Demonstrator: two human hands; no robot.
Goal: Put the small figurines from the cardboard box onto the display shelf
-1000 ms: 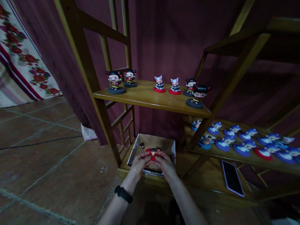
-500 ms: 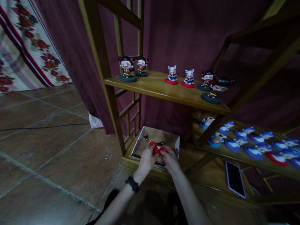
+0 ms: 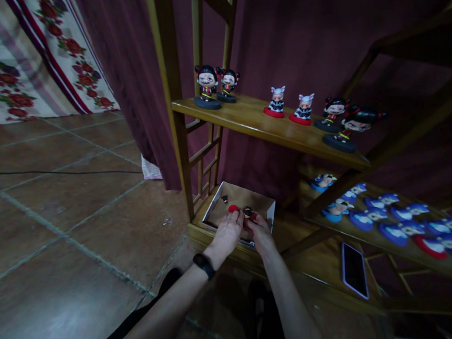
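Note:
Over a shallow cardboard box (image 3: 257, 194) on the bottom shelf, my two hands work close together. My right hand (image 3: 261, 231) is closed on a small black-haired figurine (image 3: 248, 213) with some red on it. My left hand (image 3: 228, 232), with a black band on its wrist, has its fingers bent together against the figurine's left side; what they grip is hidden. Just beyond those fingertips is a red disc (image 3: 233, 208), and I cannot tell whether they touch it. A small dark piece (image 3: 225, 199) lies near the box's far left corner.
Above the box, a wooden shelf (image 3: 246, 119) holds several figurines on round bases. More figurines with blue bases (image 3: 395, 232) stand on a shelf at right. A phone (image 3: 353, 270) lies on the bottom shelf. A wooden post (image 3: 178, 141) rises left of the box.
The view has shifted, so the shelves appear further right. My left hand has turned over more, back upward. The figurine now sits nearer my right hand, and the red disc shows apart from it.

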